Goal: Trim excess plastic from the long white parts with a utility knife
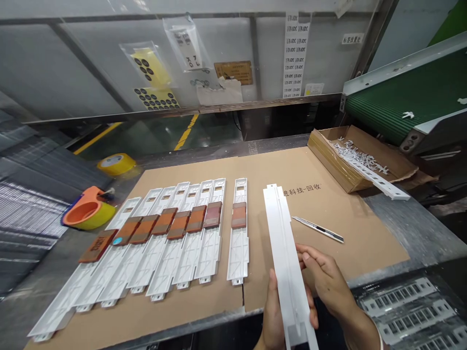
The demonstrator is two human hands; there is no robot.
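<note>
I hold a long white plastic strip (pixel 284 253) above the near edge of the cardboard sheet (pixel 328 214). My left hand (pixel 273 316) grips its near end from the left, fingers wrapped under it. My right hand (pixel 324 282) pinches its right side, fingers curled against the edge. To the left lie several more white strips (pixel 175 243) in a row on the cardboard, each with a brown pad (pixel 197 218) on its middle. One strip (pixel 239 233) with a brown pad lies apart, closest to the held strip.
A slim utility knife (pixel 317 229) lies right of the held strip. An open cardboard box (pixel 357 160) with white scraps stands at the back right beside a green conveyor (pixel 408 97). An orange tape dispenser (pixel 87 211) and a yellow tape roll (pixel 116 164) sit left. Printed trays (pixel 401 306) lie lower right.
</note>
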